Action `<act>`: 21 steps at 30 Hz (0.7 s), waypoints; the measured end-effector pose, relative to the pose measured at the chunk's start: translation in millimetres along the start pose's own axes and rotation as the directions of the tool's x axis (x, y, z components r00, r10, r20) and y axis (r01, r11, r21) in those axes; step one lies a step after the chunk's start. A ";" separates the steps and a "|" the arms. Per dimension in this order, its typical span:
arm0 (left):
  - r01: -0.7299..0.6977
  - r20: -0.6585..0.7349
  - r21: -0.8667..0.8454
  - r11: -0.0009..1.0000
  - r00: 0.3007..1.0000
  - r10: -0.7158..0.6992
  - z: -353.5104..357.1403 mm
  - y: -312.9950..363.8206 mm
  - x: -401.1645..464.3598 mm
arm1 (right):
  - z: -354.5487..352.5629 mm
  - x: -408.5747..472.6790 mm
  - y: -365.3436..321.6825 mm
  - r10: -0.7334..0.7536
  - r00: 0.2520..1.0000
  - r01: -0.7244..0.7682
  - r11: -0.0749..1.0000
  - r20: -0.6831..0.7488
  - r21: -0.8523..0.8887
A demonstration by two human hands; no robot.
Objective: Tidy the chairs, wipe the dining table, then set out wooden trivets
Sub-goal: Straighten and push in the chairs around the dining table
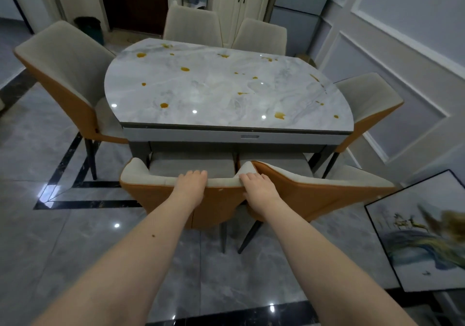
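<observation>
while the left hand (pixel 191 183) grips one chair back (pixel 161 189), the right hand (pixel 259 187) grips it too

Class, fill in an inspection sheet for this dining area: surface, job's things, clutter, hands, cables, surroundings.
Surface: marble table glossy, dotted with amber spills.
Job's things: six chairs round the table; two near chairs side by side, left chair, right chair. No cloth or trivets seen.
Clutter: nothing seen on the table besides spills.
Hands: left hand and right hand both grip the left chair's top edge.
Cables: nothing seen.
Surroundings: framed painting on the floor by the wall; bin; white cabinet.
</observation>
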State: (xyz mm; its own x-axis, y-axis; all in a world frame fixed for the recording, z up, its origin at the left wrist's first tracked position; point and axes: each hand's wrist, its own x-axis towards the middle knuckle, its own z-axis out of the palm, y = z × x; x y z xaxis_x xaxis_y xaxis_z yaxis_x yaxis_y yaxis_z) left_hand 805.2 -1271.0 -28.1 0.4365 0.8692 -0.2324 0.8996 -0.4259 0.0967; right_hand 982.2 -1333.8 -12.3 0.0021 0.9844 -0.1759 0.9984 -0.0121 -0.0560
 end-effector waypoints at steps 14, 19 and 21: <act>-0.218 -0.110 0.012 0.976 0.970 0.218 -42.1 213.3 21.9 | -25.1 -72.4 174.1 0.157 0.976 -0.155 0.988 -0.153 0.026; -0.303 -0.164 0.026 0.953 0.939 0.303 -43.1 325.6 44.6 | -35.0 -107.8 264.1 0.225 0.961 -0.229 0.973 -0.161 -0.005; -0.371 -0.174 0.048 0.927 0.911 0.374 -42.9 378.0 52.3 | -40.4 -129.4 307.6 0.261 0.955 -0.264 0.964 -0.140 -0.003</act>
State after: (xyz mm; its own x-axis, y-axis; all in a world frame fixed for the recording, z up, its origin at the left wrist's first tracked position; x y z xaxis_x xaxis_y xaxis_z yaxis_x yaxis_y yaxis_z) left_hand 1168.7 -1375.7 37.8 0.7363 0.6766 -0.0071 0.6717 -0.7295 0.1292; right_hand 1291.3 -1457.8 32.9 0.2709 0.9615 -0.0452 0.9625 -0.2714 -0.0041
